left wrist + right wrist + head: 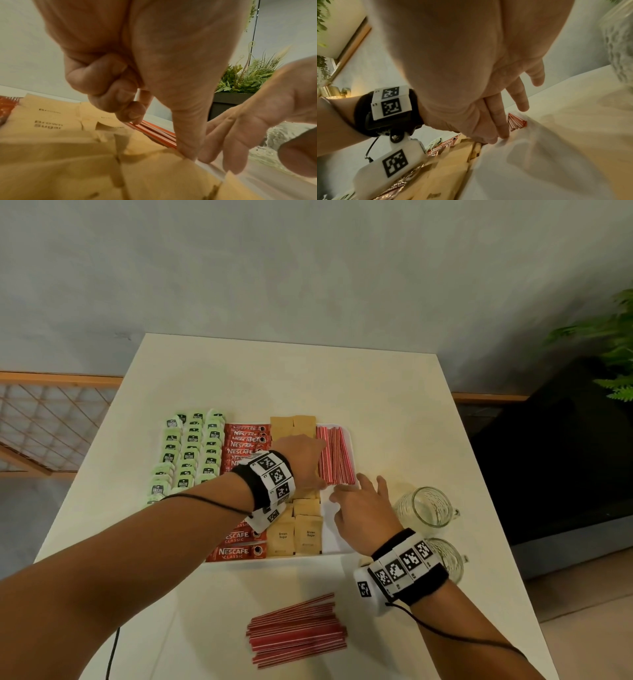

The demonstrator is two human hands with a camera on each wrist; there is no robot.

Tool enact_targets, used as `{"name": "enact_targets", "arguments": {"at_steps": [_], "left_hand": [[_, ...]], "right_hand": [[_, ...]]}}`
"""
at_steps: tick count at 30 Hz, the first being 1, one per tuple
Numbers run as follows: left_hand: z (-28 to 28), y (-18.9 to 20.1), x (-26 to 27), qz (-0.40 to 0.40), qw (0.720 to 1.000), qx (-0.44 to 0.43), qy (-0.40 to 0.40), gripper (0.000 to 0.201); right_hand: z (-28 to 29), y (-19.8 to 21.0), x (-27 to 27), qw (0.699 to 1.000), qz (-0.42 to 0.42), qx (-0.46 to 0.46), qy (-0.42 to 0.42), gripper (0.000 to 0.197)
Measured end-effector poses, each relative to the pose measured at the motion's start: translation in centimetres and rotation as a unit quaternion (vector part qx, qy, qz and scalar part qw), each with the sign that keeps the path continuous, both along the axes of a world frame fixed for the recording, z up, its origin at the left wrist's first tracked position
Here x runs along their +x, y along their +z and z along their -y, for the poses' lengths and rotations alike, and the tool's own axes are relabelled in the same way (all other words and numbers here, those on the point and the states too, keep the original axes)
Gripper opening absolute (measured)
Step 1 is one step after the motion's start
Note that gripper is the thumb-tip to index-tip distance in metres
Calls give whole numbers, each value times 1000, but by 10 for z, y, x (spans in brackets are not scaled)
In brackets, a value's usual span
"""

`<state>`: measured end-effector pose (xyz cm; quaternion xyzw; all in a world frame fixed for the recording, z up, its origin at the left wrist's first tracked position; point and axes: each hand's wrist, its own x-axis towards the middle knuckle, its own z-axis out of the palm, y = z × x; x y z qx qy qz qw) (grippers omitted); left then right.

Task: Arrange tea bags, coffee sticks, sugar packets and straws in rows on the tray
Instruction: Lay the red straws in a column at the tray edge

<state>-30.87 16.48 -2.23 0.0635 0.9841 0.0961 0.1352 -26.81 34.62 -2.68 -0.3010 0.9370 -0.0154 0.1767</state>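
A white tray (pixel 330 529) holds rows of green tea bags (pixel 188 453), red coffee sticks (pixel 239 553), brown sugar packets (pixel 308 534) and red straws (pixel 337 455). My left hand (pixel 301 457) hovers over the sugar packets. Its fingers (pixel 111 88) are curled, one tip touches the left side of the tray's straws (pixel 154 131), and nothing is held. The thumb points down at their near end. My right hand (pixel 363 501) lies flat, with straight fingers (pixel 500 121) against the straws' near ends (pixel 517 122). A second bundle of red straws (pixel 296 631) lies on the table near me.
Two glass mugs (pixel 424 508) (pixel 447 563) stand just right of the tray, close to my right wrist. The white table (pixel 274 378) reaches back to a grey wall. A dark planter with ferns (pixel 613 344) stands at the right, and a black cable (pixel 113 655) hangs at the front left.
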Motion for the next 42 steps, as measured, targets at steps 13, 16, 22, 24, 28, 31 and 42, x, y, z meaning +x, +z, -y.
{"name": "enact_targets", "arguments": {"at_steps": [13, 16, 22, 24, 28, 31, 42], "left_hand": [[0, 14, 28, 15, 998, 52, -12, 73], [-3, 27, 59, 30, 996, 75, -32, 68], [-9, 41, 131, 37, 992, 98, -70, 44], [-10, 39, 152, 56, 991, 90, -77, 49], [-13, 23, 190, 71, 991, 78, -82, 65], [-19, 10, 211, 96, 992, 48, -72, 73], [-38, -2, 246, 111, 993, 8, -35, 55]], "right_hand": [[-14, 15, 1, 994, 29, -104, 17, 39], [-23, 29, 11, 989, 46, -135, 32, 39], [-35, 43, 47, 988, 54, -124, 74, 40], [-39, 45, 59, 988, 53, -115, 86, 44], [-44, 38, 90, 986, 65, -98, 119, 54], [-44, 21, 113, 984, 77, -76, 141, 67], [-36, -8, 144, 987, 71, -27, 144, 64]]}}
